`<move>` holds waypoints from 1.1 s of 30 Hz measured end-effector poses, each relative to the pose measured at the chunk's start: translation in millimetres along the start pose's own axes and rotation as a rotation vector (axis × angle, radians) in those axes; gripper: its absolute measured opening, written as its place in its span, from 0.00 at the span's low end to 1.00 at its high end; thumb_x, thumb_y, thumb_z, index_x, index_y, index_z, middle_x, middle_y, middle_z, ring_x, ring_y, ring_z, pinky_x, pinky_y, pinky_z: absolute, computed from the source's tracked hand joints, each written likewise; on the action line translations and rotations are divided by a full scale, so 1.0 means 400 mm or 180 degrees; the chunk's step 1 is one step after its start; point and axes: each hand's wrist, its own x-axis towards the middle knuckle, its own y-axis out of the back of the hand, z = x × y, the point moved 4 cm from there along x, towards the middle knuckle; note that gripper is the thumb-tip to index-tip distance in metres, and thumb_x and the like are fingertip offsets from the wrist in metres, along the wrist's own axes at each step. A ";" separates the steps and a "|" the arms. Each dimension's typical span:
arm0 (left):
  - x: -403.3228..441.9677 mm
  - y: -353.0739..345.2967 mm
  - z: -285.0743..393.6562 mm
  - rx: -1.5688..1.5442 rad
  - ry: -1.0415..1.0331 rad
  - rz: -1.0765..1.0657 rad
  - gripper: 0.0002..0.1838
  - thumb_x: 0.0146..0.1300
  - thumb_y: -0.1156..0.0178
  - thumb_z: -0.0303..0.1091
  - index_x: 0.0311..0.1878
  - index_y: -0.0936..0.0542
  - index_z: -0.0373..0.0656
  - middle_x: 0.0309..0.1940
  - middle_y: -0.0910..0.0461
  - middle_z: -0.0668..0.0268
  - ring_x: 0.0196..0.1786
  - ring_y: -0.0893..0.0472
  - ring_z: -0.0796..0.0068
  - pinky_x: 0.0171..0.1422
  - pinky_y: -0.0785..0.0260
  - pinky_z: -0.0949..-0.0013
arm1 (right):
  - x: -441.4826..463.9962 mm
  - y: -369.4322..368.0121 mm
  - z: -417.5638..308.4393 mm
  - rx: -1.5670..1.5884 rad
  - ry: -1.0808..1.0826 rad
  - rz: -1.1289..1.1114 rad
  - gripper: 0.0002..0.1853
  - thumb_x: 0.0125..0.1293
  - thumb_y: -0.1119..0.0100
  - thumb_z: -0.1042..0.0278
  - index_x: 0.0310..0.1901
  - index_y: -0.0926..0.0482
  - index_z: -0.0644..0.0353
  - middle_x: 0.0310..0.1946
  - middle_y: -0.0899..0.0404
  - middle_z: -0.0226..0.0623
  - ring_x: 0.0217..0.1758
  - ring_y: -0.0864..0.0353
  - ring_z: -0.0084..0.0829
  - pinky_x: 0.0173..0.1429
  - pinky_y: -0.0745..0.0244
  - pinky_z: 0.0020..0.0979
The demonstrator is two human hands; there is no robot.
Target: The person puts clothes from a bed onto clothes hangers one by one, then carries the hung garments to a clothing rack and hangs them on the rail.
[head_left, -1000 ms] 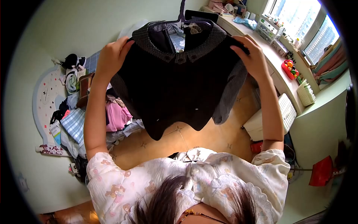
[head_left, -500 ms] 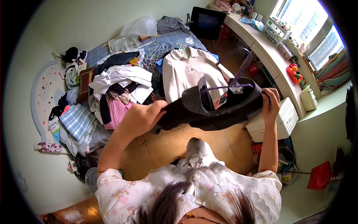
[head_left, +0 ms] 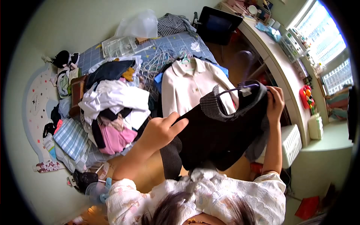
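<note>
A black garment (head_left: 221,138) with a checked collar and striped sleeves hangs tilted in front of me on a purple hanger (head_left: 240,88). My left hand (head_left: 163,129) pinches its shoulder on the left side. At the other shoulder, close to the collar, my right hand (head_left: 275,103) grips the cloth. Beyond the garment a cream jacket (head_left: 191,88) lies spread on the bed, on a green hanger. To the left of it is a heap of clothes, with a white shirt (head_left: 112,99) and a pink piece (head_left: 114,138).
Tangled wire hangers (head_left: 153,65), a clear plastic box (head_left: 118,47) and a white bag (head_left: 138,24) are on the bed (head_left: 180,41). A dark screen (head_left: 218,23) stands behind it. Along the right run a long desk (head_left: 277,63) and a white crate (head_left: 287,144).
The black garment was first held up high and wide, then lowered and tipped. Now it hangs further down with its front showing, and the view has turned slightly.
</note>
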 end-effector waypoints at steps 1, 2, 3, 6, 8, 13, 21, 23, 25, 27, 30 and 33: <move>0.034 -0.049 -0.066 -0.0034 0.0169 -0.0012 0.16 0.53 0.42 0.25 0.47 0.23 0.47 0.33 0.26 0.65 0.19 0.23 0.72 0.21 0.30 0.73 | 0.045 -0.086 0.059 0.0059 -0.0103 -0.0105 0.09 0.61 0.44 0.83 0.42 0.19 0.65 0.37 0.23 0.42 0.41 0.22 0.37 0.46 0.27 0.29; 0.068 -0.096 -0.135 -0.0047 0.0361 -0.0051 0.15 0.55 0.42 0.25 0.46 0.23 0.47 0.32 0.26 0.65 0.20 0.22 0.71 0.22 0.29 0.72 | 0.084 -0.179 0.124 0.0114 -0.0108 -0.0244 0.08 0.61 0.43 0.82 0.42 0.19 0.65 0.37 0.23 0.42 0.42 0.21 0.38 0.47 0.27 0.30; 0.107 -0.147 -0.211 -0.0046 0.0547 -0.0075 0.13 0.56 0.42 0.26 0.46 0.23 0.47 0.32 0.27 0.66 0.21 0.22 0.70 0.23 0.28 0.71 | 0.130 -0.282 0.195 0.0169 -0.0095 -0.0369 0.08 0.61 0.43 0.81 0.42 0.19 0.65 0.38 0.22 0.43 0.42 0.21 0.39 0.47 0.26 0.31; 0.190 -0.325 -0.468 0.0090 0.1173 -0.0273 0.11 0.59 0.42 0.26 0.46 0.23 0.48 0.32 0.27 0.66 0.26 0.21 0.64 0.29 0.27 0.64 | 0.258 -0.641 0.397 0.0318 -0.0024 -0.0760 0.08 0.60 0.41 0.76 0.42 0.19 0.63 0.41 0.21 0.42 0.45 0.21 0.43 0.50 0.27 0.35; 0.215 -0.483 -0.645 0.0567 0.1617 -0.0569 0.16 0.62 0.42 0.32 0.54 0.26 0.52 0.43 0.27 0.62 0.41 0.21 0.60 0.42 0.26 0.61 | 0.285 -0.894 0.524 -0.0028 -0.0068 -0.0961 0.14 0.60 0.39 0.72 0.48 0.21 0.60 0.48 0.23 0.40 0.52 0.25 0.44 0.57 0.30 0.39; 0.099 -0.806 -0.782 0.0825 0.3002 -0.2169 0.40 0.61 0.43 0.57 0.74 0.48 0.69 0.76 0.58 0.55 0.76 0.58 0.42 0.67 0.62 0.23 | 0.101 -1.260 0.618 0.0114 -0.0782 -0.1457 0.29 0.56 0.36 0.68 0.61 0.32 0.59 0.61 0.31 0.44 0.64 0.33 0.46 0.67 0.37 0.42; -0.054 -0.808 -0.644 0.0387 0.3174 -0.2172 0.40 0.61 0.40 0.51 0.74 0.48 0.63 0.74 0.53 0.56 0.76 0.53 0.48 0.70 0.59 0.29 | -0.222 -1.237 0.426 0.0968 -0.1379 -0.1973 0.22 0.59 0.39 0.73 0.57 0.27 0.61 0.55 0.27 0.46 0.59 0.27 0.45 0.63 0.32 0.35; -0.105 -0.745 -0.592 0.0339 0.3250 -0.2044 0.39 0.61 0.40 0.48 0.74 0.47 0.60 0.73 0.48 0.54 0.75 0.48 0.49 0.72 0.58 0.32 | -0.252 -1.215 0.327 0.1149 -0.1585 -0.2203 0.17 0.60 0.41 0.73 0.52 0.24 0.61 0.49 0.25 0.44 0.49 0.21 0.38 0.49 0.25 0.32; -0.174 -0.672 -0.544 0.0183 0.3423 -0.1930 0.38 0.62 0.40 0.47 0.73 0.46 0.58 0.72 0.47 0.54 0.74 0.47 0.50 0.72 0.57 0.33 | -0.285 -1.214 0.228 0.1595 -0.1611 -0.2432 0.12 0.62 0.43 0.72 0.48 0.22 0.61 0.43 0.22 0.45 0.42 0.19 0.41 0.47 0.24 0.36; -0.265 -0.600 -0.516 0.0268 0.3626 -0.1882 0.38 0.61 0.40 0.46 0.72 0.43 0.56 0.69 0.42 0.54 0.73 0.44 0.52 0.72 0.55 0.35 | -0.323 -1.223 0.122 0.1700 -0.1322 -0.2568 0.08 0.62 0.44 0.72 0.42 0.19 0.61 0.36 0.20 0.45 0.37 0.18 0.41 0.43 0.23 0.35; -0.413 -0.464 -0.509 0.0382 0.4024 -0.1522 0.35 0.59 0.38 0.45 0.69 0.38 0.52 0.63 0.33 0.54 0.68 0.35 0.52 0.71 0.49 0.39 | -0.384 -1.259 -0.042 0.2071 -0.1486 -0.3109 0.08 0.64 0.45 0.73 0.41 0.19 0.64 0.36 0.17 0.43 0.38 0.16 0.34 0.44 0.23 0.30; -0.597 -0.336 -0.532 0.0832 0.4037 -0.1048 0.36 0.57 0.36 0.42 0.68 0.37 0.48 0.56 0.28 0.58 0.61 0.30 0.57 0.62 0.39 0.46 | -0.408 -1.301 -0.224 0.2260 -0.1184 -0.3417 0.09 0.65 0.46 0.72 0.42 0.19 0.65 0.35 0.17 0.42 0.38 0.16 0.30 0.45 0.24 0.28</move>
